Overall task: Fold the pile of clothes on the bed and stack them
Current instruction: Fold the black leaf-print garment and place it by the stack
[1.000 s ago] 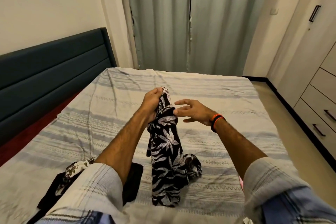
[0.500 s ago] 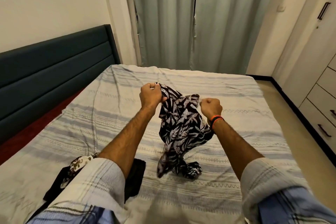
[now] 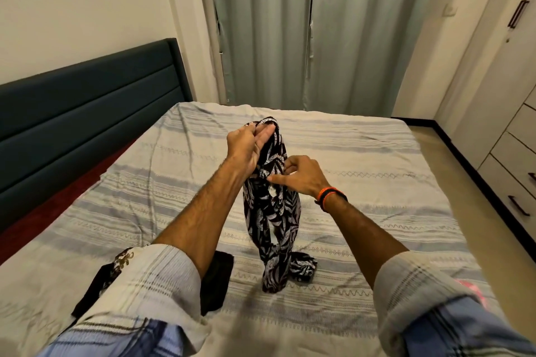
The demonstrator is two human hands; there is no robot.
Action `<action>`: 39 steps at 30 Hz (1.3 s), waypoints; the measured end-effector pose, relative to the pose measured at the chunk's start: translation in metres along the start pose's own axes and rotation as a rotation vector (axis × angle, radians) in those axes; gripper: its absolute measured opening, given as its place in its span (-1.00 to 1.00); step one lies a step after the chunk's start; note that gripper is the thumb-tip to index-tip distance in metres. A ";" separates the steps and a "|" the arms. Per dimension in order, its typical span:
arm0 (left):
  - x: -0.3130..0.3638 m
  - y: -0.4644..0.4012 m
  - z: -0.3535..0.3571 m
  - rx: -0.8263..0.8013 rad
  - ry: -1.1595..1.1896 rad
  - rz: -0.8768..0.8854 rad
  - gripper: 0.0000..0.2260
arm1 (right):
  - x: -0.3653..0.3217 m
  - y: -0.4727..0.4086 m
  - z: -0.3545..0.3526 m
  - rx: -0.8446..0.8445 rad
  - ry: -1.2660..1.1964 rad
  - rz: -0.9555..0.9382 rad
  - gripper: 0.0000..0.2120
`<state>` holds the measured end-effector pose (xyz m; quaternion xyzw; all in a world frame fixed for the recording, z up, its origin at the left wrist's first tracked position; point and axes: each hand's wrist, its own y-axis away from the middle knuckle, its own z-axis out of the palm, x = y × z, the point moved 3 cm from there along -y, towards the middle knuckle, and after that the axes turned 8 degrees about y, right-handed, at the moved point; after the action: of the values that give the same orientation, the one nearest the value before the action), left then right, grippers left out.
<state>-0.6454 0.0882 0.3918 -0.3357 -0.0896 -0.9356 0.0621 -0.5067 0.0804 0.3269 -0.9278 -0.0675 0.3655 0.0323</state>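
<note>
We hold the black garment with a white leaf print (image 3: 269,206) up over the middle of the striped grey bedsheet (image 3: 362,159), its lower end bunched on the sheet near us. Our left hand (image 3: 246,148) pinches its top edge between thumb and fingers, while our right hand (image 3: 301,175) pinches the cloth lower down, to the right. A dark pile of clothes (image 3: 214,278) lies at the near left.

The garment (image 3: 271,206) is black with a white leaf print. The bed (image 3: 362,153) has a pale sheet with blue-grey stripes and zigzags. The headboard (image 3: 87,113) is dark teal, the wristband (image 3: 330,195) orange and black.
</note>
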 end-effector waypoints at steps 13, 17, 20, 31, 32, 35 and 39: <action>-0.007 0.003 -0.032 -0.320 -0.822 -0.055 -0.49 | -0.017 -0.011 -0.027 0.016 -0.747 0.127 -0.61; -0.005 0.011 -0.021 -0.412 -0.978 0.036 -0.51 | -0.015 -0.005 -0.028 -0.018 -0.740 0.121 -0.49; -0.002 0.007 -0.021 -0.415 -1.113 0.062 -0.61 | -0.008 -0.001 -0.032 -0.153 -0.726 0.064 -0.75; -0.011 0.006 -0.022 -0.246 -1.504 0.298 -0.91 | 0.010 -0.002 -0.026 -0.132 -0.115 0.108 -0.91; -0.011 0.004 -0.024 -0.225 -1.500 0.294 -0.89 | 0.012 -0.001 -0.024 -0.150 -0.049 0.133 -0.90; -0.004 0.004 -0.025 -0.169 -1.500 0.333 -0.82 | 0.024 0.005 -0.021 -0.251 0.122 0.220 -0.84; 0.012 0.000 -0.035 -0.159 -1.595 0.364 -0.81 | 0.045 0.003 -0.036 0.002 0.116 0.301 -0.82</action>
<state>-0.6759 0.0800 0.3731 -0.9125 0.0155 -0.3947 0.1068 -0.4494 0.0841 0.3229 -0.9469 0.0747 0.3121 -0.0183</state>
